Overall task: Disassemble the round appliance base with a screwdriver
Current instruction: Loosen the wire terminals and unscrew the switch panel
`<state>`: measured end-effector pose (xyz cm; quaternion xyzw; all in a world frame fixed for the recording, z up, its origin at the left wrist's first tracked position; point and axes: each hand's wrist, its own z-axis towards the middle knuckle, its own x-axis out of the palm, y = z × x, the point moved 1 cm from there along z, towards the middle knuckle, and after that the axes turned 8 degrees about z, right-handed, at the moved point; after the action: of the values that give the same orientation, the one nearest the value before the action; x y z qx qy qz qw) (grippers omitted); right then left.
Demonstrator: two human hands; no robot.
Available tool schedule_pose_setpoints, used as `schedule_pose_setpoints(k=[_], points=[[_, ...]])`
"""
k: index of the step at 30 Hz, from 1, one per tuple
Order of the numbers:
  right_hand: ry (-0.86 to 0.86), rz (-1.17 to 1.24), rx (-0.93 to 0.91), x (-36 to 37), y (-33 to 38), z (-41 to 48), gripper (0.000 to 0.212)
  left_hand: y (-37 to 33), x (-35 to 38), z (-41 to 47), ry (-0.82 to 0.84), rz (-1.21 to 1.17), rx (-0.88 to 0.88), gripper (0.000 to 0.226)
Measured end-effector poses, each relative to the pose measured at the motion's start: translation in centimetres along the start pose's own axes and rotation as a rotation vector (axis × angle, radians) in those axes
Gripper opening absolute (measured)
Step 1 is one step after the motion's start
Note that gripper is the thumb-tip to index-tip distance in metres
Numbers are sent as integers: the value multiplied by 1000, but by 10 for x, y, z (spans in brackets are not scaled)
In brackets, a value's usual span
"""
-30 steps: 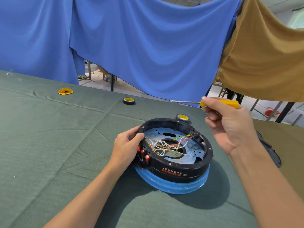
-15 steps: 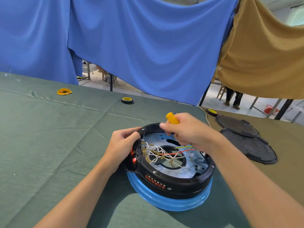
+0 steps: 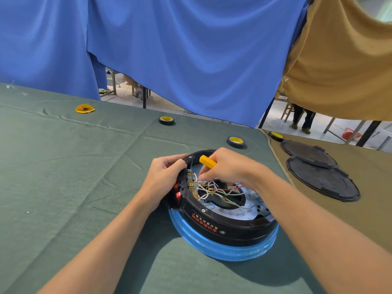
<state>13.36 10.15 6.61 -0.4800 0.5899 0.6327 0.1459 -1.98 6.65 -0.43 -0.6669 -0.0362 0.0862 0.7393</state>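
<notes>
Inside the round base lie wires; left grip clamps its rim, right grip the screwdriver.

a makeshift repair workshop — a work table draped in green cloth, a second table in tan cloth at three o'clock; blue sheets hang as a backdrop at twelve o'clock, a tan sheet at two o'clock; a tape roll lies at twelve o'clock; two black round covers rest on the tan cloth; a round appliance base sits opened, wiring bare — beyond the sheets, pale floor and a standing person's legs.
</notes>
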Motion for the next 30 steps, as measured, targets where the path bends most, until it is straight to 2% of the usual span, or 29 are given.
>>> schedule_pose_setpoints(k=[6, 11, 14, 17, 21, 30], points=[[-64, 126, -62, -10, 1, 0, 9, -2, 0, -1, 27, -32, 34, 36], [-147, 373, -123, -19, 2, 0, 6, 0, 0, -1, 27, -31, 34, 32], [-240, 476, -137, -25, 2, -1, 5, 0, 1, -1, 26, -36, 41, 36], [-398, 453, -151, -31, 1, 0, 6, 1, 0, -1, 36, -32, 64, 38], [-593, 548, -142, -42, 1, 0, 7, 1, 0, -1, 48, -30, 81, 39], [-757, 799, -82, -71, -8, -19, 11, -1, -4, -3, 55, 28, 93, 43]])
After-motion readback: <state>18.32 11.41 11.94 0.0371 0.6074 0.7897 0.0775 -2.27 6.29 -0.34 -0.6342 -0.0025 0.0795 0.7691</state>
